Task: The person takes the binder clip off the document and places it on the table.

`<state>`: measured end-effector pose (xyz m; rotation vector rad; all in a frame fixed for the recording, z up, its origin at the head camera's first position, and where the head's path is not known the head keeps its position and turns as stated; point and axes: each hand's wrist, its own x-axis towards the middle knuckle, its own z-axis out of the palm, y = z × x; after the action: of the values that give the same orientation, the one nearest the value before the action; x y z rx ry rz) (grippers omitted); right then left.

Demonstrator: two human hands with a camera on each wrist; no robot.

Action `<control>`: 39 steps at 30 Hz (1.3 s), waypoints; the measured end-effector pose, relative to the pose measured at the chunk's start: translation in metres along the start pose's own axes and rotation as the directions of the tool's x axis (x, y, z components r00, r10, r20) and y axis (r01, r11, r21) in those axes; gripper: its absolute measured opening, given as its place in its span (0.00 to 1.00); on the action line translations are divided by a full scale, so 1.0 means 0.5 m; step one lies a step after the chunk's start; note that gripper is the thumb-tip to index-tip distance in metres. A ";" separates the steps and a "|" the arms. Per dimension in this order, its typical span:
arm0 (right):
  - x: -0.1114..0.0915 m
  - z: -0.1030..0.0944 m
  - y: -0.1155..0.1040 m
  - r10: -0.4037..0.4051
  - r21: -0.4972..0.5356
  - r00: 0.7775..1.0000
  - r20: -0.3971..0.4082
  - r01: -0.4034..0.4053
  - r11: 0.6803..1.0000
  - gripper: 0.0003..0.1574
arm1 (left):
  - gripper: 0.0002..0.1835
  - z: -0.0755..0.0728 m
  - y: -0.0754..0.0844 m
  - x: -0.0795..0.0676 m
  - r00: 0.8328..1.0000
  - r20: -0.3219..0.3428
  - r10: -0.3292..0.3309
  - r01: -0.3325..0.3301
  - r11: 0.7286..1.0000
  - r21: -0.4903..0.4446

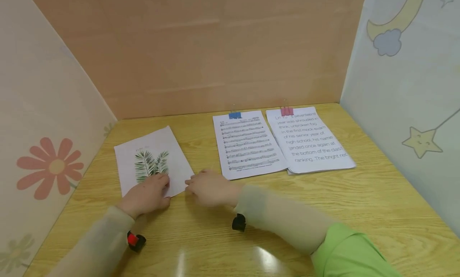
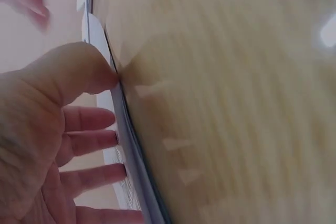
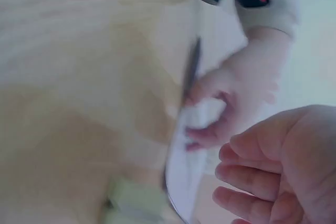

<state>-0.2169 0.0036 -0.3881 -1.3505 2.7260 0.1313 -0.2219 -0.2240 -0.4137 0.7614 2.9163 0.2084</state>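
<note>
In the head view, a stack of paper (image 1: pixel 178 161) with printed green fronds on its top sheet lies at an angle on the left of the table. My left hand (image 1: pixel 148 195) grips its near edge, thumb against the rim and fingers over the top sheet. The left wrist view shows that thumb (image 2: pixel 86 69) at the stack's edge (image 2: pixel 137 163). My right hand (image 1: pixel 210 187) is by the stack's near right corner. Its fingers (image 3: pixel 247 179) are loosely bent in the right wrist view, with nothing seen between them. A blurred pale green object (image 3: pixel 135 199) shows near the bottom there; its kind is unclear.
Farther right lie sheet music (image 1: pixel 248 147) with a blue binder clip (image 1: pixel 235 115) and text pages (image 1: pixel 312 141) with a pink binder clip (image 1: pixel 286 111). Upright panels bound the wooden table (image 1: pixel 287 213) at the back (image 1: pixel 215 49), left and right.
</note>
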 end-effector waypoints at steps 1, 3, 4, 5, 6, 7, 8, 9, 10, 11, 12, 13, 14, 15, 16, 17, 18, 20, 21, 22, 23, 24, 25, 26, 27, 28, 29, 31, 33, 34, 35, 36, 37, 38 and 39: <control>-0.010 -0.011 0.009 0.011 0.034 1.000 -0.021 -0.010 0.999 0.21 | 0.15 -0.001 -0.006 0.001 1.000 0.002 -0.009 0.009 1.000 0.000; -0.030 -0.031 0.027 0.033 0.082 0.997 -0.063 -0.028 0.996 0.21 | 0.14 -0.005 -0.019 0.003 1.000 0.012 -0.017 0.018 1.000 -0.014; -0.039 -0.037 0.035 0.047 0.106 0.996 -0.077 -0.038 0.994 0.22 | 0.14 -0.007 -0.026 0.004 0.999 0.022 -0.025 0.026 0.999 -0.024; -0.047 -0.042 0.043 0.060 0.124 0.995 -0.085 -0.049 0.991 0.22 | 0.15 -0.009 -0.033 0.005 0.999 0.031 -0.036 0.037 0.999 -0.031; -0.055 -0.045 0.051 0.071 0.134 0.993 -0.091 -0.059 0.989 0.22 | 0.18 -0.010 -0.040 0.006 0.998 0.040 -0.048 0.049 0.998 -0.040; -0.062 -0.047 0.057 0.080 0.139 0.992 -0.095 -0.066 0.988 0.22 | 0.21 -0.011 -0.047 0.007 0.997 0.049 -0.054 0.056 0.997 -0.047; -0.068 -0.048 0.063 0.090 0.144 0.992 -0.093 -0.076 0.987 0.22 | 0.25 -0.013 -0.054 0.008 0.997 0.059 -0.056 0.059 0.997 -0.056; -0.074 -0.047 0.068 0.100 0.145 0.991 -0.088 -0.086 0.986 0.22 | 0.28 -0.014 -0.060 0.010 0.996 0.068 -0.062 0.066 0.996 -0.058; -0.078 -0.046 0.072 0.107 0.142 0.991 -0.084 -0.094 0.985 0.22 | 0.31 -0.016 -0.067 0.012 0.995 0.074 -0.063 0.068 0.996 -0.061; -0.084 -0.046 0.075 0.112 0.144 0.991 -0.078 -0.100 0.984 0.22 | 0.32 -0.017 -0.075 0.015 0.995 0.079 -0.064 0.069 0.996 -0.062; -0.088 -0.044 0.078 0.115 0.142 0.991 -0.074 -0.103 0.984 0.22 | 0.32 -0.019 -0.081 0.017 0.994 0.085 -0.065 0.071 0.995 -0.068; -0.093 -0.042 0.081 0.116 0.146 0.991 -0.072 -0.105 0.984 0.22 | 0.33 -0.022 -0.088 0.019 0.994 0.092 -0.066 0.072 0.995 -0.072; -0.097 -0.040 0.084 0.118 0.151 0.990 -0.072 -0.106 0.983 0.22 | 0.32 -0.024 -0.095 0.021 0.993 0.097 -0.073 0.081 0.993 -0.082; -0.101 -0.037 0.087 0.118 0.152 0.990 -0.078 -0.105 0.983 0.22 | 0.32 -0.025 -0.102 0.022 0.992 0.100 -0.081 0.090 0.992 -0.088; -0.106 -0.035 0.091 0.119 0.156 0.989 -0.086 -0.104 0.982 0.22 | 0.32 -0.027 -0.110 0.023 0.991 0.104 -0.087 0.097 0.990 -0.100; -0.111 -0.032 0.095 0.118 0.158 0.988 -0.098 -0.102 0.982 0.21 | 0.32 -0.029 -0.117 0.025 0.989 0.112 -0.094 0.106 0.988 -0.112; -0.115 -0.028 0.100 0.122 0.162 0.987 -0.106 -0.104 0.981 0.21 | 0.32 -0.031 -0.124 0.026 0.988 0.117 -0.100 0.114 0.986 -0.124; -0.124 -0.023 0.112 0.129 0.164 0.984 -0.124 -0.108 0.981 0.20 | 0.33 -0.033 -0.139 0.030 0.987 0.124 -0.106 0.122 0.983 -0.136; -0.129 -0.020 0.119 0.137 0.166 0.983 -0.125 -0.116 0.979 0.20 | 0.33 -0.035 -0.145 0.031 0.986 0.128 -0.104 0.123 0.982 -0.147; -0.134 -0.019 0.126 0.149 0.170 0.981 -0.121 -0.127 0.977 0.20 | 0.34 -0.036 -0.151 0.033 0.985 0.134 -0.107 0.128 0.979 -0.157; -0.139 -0.018 0.134 0.161 0.175 0.980 -0.116 -0.139 0.975 0.20 | 0.34 -0.038 -0.156 0.033 0.984 0.141 -0.112 0.135 0.977 -0.166; -0.145 -0.018 0.142 0.180 0.189 0.978 -0.106 -0.158 0.969 0.20 | 0.34 -0.040 -0.161 0.034 0.983 0.147 -0.114 0.140 0.974 -0.176; -0.150 -0.017 0.152 0.200 0.199 0.975 -0.098 -0.178 0.964 0.20 | 0.34 -0.043 -0.166 0.035 0.982 0.153 -0.113 0.141 0.972 -0.185; -0.156 -0.016 0.162 0.226 0.216 0.970 -0.086 -0.203 0.955 0.20 | 0.34 -0.045 -0.171 0.035 0.981 0.158 -0.112 0.142 0.971 -0.194; -0.161 -0.016 0.173 0.254 0.231 0.964 -0.075 -0.231 0.945 0.21 | 0.34 -0.047 -0.175 0.035 0.980 0.162 -0.116 0.148 0.967 -0.207; -0.167 -0.015 0.184 0.282 0.245 0.957 -0.067 -0.258 0.934 0.21 | 0.33 -0.048 -0.180 0.035 0.979 0.164 -0.121 0.156 0.963 -0.220; -0.173 -0.014 0.196 0.310 0.258 0.949 -0.061 -0.285 0.923 0.21 | 0.31 -0.050 -0.185 0.034 0.978 0.165 -0.127 0.165 0.958 -0.235; -0.184 -0.011 0.223 0.369 0.283 0.928 -0.048 -0.342 0.896 0.22 | 0.28 -0.051 -0.192 0.033 0.978 0.156 -0.139 0.176 0.951 -0.256; -0.195 -0.008 0.248 0.423 0.308 0.905 -0.033 -0.394 0.866 0.23 | 0.25 -0.053 -0.196 0.031 0.976 0.149 -0.160 0.197 0.940 -0.279; -0.200 -0.006 0.260 0.447 0.321 0.894 -0.025 -0.416 0.851 0.23 | 0.24 -0.053 -0.198 0.030 0.976 0.143 -0.167 0.202 0.936 -0.288; -0.204 -0.004 0.271 0.468 0.334 0.883 -0.016 -0.437 0.835 0.23 | 0.23 -0.053 -0.198 0.029 0.975 0.139 -0.172 0.206 0.934 -0.291; -0.207 -0.001 0.281 0.489 0.350 0.872 -0.007 -0.456 0.818 0.23 | 0.23 -0.053 -0.198 0.029 0.975 0.135 -0.174 0.207 0.933 -0.293; -0.210 0.002 0.289 0.506 0.362 0.863 0.001 -0.472 0.804 0.24 | 0.22 -0.053 -0.198 0.029 0.975 0.133 -0.177 0.209 0.931 -0.299; -0.213 0.006 0.297 0.518 0.370 0.855 0.009 -0.484 0.793 0.24 | 0.22 -0.053 -0.198 0.029 0.974 0.132 -0.182 0.215 0.929 -0.302; -0.215 0.011 0.303 0.529 0.376 0.849 0.015 -0.495 0.783 0.24 | 0.21 -0.053 -0.197 0.030 0.975 0.129 -0.183 0.215 0.928 -0.303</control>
<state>-0.2727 0.1804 -0.3749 -0.5044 2.9199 -0.3989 -0.2858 -0.3045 -0.4048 0.4094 2.7421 0.5817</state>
